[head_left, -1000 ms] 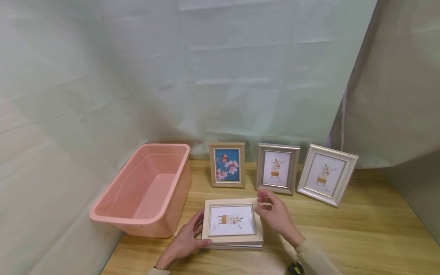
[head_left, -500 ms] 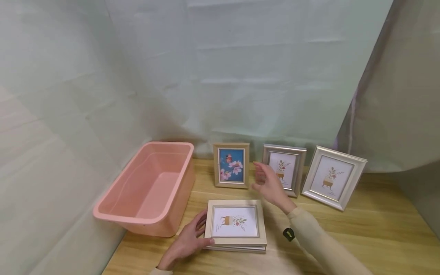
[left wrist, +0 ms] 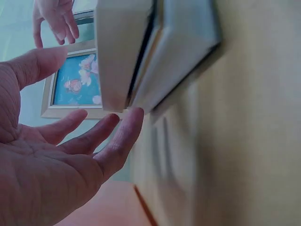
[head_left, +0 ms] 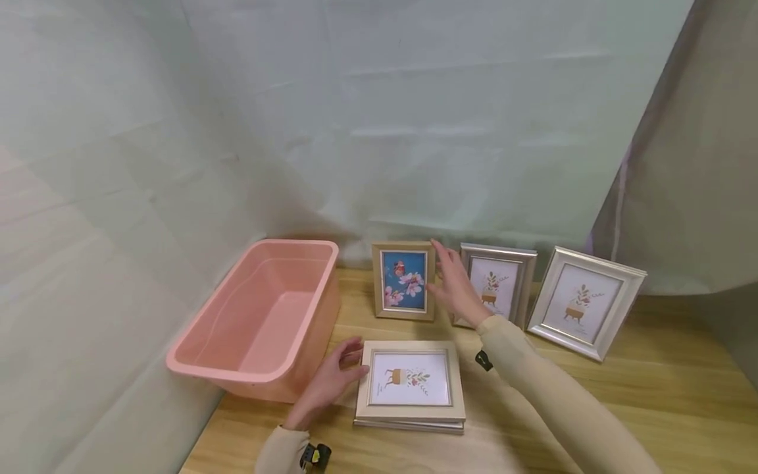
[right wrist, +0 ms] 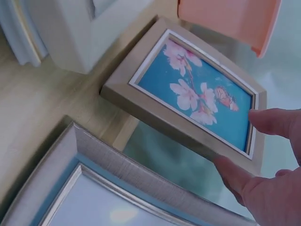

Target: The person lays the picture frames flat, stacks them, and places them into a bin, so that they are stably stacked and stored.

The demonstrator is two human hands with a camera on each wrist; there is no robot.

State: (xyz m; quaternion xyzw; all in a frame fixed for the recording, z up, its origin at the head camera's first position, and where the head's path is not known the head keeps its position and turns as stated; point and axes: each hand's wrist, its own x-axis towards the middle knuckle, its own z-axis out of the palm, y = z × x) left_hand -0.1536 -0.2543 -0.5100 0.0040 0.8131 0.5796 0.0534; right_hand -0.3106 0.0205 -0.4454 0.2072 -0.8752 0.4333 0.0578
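My right hand is at the right side of a beige photo frame with a blue blossom picture standing at the back. In the right wrist view its thumb overlaps the frame's face, and a fingertip is right at the side edge. My left hand lies beside the left edge of a cream photo frame, thumb and fingers spread apart. That frame lies flat, picture up, on a silver frame. The left wrist view shows fingertips close to the stack's edges.
A dark silver photo frame and a light silver one stand upright at the right. An empty pink plastic tub stands at the left. Pale cloth hangs behind the wooden table.
My right hand has moved from the stack's right edge back to the blossom frame's side. My left hand's thumb has come off the top frame's front corner. The head view has shifted slightly.
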